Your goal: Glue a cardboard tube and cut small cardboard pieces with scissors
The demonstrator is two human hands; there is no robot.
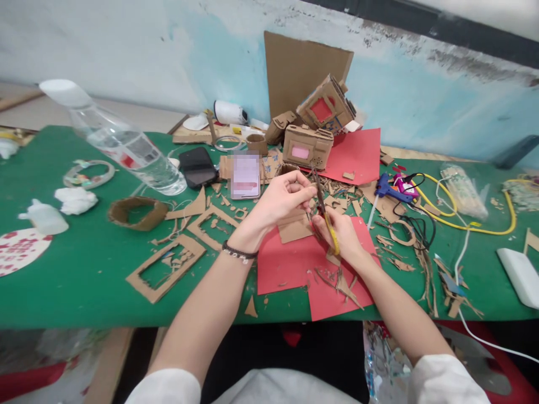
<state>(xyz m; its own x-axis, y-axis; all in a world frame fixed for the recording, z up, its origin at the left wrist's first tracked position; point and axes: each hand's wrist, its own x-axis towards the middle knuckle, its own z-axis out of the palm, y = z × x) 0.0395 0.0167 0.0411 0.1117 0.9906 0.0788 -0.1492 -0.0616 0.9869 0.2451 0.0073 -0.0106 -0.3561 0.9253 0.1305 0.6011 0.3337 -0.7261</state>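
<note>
Over the red paper, my right hand is closed round a pair of scissors with yellow handles, its dark blades pointing up and away. My left hand is pinched beside the blades; whatever small piece its fingertips hold is mostly hidden. A flat piece of cardboard lies on the paper below both hands. Cardboard offcuts are scattered on the paper and around it. Just beyond the hands stands a small cardboard camera model with a pink window.
A tilted cardboard model rests behind. Left are a phone, a black case, a water bottle, a cardboard ring and cut frames. A blue glue gun, yellow cable and white box lie right.
</note>
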